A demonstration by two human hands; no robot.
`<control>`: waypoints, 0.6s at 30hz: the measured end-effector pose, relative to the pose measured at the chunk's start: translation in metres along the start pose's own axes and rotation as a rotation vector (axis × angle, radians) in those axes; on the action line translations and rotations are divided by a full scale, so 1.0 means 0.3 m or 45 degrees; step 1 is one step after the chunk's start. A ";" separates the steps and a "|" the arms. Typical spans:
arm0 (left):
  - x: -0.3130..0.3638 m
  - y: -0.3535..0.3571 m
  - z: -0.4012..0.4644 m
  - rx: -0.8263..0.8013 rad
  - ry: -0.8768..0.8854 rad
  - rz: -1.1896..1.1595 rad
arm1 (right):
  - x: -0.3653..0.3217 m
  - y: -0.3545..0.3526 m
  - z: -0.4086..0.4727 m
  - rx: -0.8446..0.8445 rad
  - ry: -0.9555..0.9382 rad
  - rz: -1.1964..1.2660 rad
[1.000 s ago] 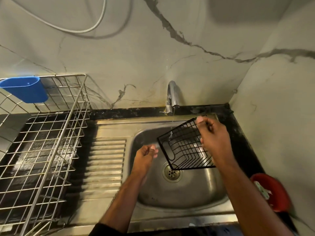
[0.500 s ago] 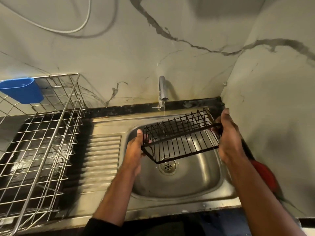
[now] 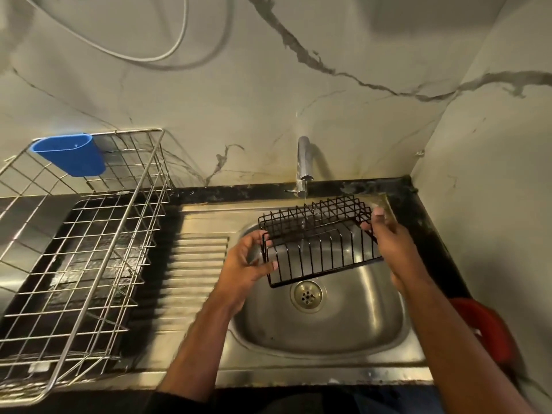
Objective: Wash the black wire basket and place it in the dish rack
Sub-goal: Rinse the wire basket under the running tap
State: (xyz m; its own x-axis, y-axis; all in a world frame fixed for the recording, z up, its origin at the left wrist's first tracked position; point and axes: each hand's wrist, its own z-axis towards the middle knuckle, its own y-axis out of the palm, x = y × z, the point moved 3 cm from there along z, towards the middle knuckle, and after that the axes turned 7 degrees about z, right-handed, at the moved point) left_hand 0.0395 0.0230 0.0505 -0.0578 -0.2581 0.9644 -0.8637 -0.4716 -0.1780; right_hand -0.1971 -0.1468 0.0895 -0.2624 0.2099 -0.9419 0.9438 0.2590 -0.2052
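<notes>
One black wire basket (image 3: 319,240) hangs over the sink (image 3: 328,330) at frame centre, its long axis running left to right and slightly up toward the right, under the thin stream from the tap (image 3: 303,159). The left hand (image 3: 249,264) curls its fingers round the basket's left end; the right hand (image 3: 388,237) grips the right end. Open bowl lies below the basket. One dish rack (image 3: 80,249) stands at the left of the frame on the counter (image 3: 424,222), with one blue cup (image 3: 70,158) hung on its far rim.
</notes>
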 end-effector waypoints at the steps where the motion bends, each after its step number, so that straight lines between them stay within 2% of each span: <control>1: -0.004 -0.004 -0.001 0.018 -0.001 0.066 | 0.003 0.009 0.004 -0.001 0.030 0.045; 5: -0.005 -0.003 0.003 0.099 0.084 0.540 | 0.020 0.039 0.026 0.022 0.134 0.217; 8: -0.006 0.012 0.011 0.164 0.168 0.797 | 0.034 0.055 0.046 0.009 0.113 0.274; 11: -0.004 0.028 0.017 0.262 0.289 1.040 | 0.069 0.059 0.063 -0.006 0.199 0.268; 14: 0.017 0.038 0.017 0.363 0.415 1.261 | 0.111 0.072 0.076 -0.008 0.331 0.378; 18: 0.055 0.070 0.000 0.415 0.596 1.420 | 0.174 0.099 0.098 -0.031 0.546 0.695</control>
State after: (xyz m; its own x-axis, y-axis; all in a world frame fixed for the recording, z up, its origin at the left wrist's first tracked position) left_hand 0.0204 0.0089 0.0627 -0.9069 -0.3577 0.2226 -0.0700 -0.3932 -0.9168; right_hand -0.1768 -0.1557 0.0265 0.1880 0.6689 -0.7192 0.9599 0.0300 0.2788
